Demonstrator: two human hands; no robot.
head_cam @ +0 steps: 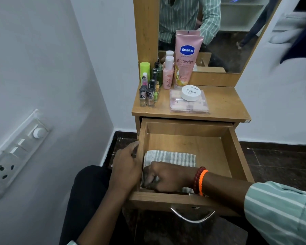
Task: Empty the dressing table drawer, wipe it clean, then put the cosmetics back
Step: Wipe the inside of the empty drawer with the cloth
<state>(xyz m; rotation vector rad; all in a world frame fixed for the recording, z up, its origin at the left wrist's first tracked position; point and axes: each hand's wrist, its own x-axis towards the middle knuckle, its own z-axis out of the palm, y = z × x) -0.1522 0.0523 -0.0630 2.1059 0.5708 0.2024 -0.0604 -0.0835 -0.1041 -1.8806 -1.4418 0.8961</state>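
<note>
The drawer [233, 149] stands pulled open under the tabletop [224, 103], its wooden floor bare but for a striped grey-and-white cloth [171, 157] at the front left. The right hand [164, 177] clenches the cloth there. The left hand [126, 167] grasps the drawer's left wall. Cosmetics [187, 61] crowd the tabletop.

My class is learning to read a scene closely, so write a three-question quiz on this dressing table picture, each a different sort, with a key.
1. True or false: cosmetics lie in the drawer.
2. The right hand grips: A) striped cloth B) Vaseline tube C) nail polish tub
3. What does the left hand hold?

Key: 1 false, only the cloth shows. 2 A. 3 The drawer's left wall.
</note>
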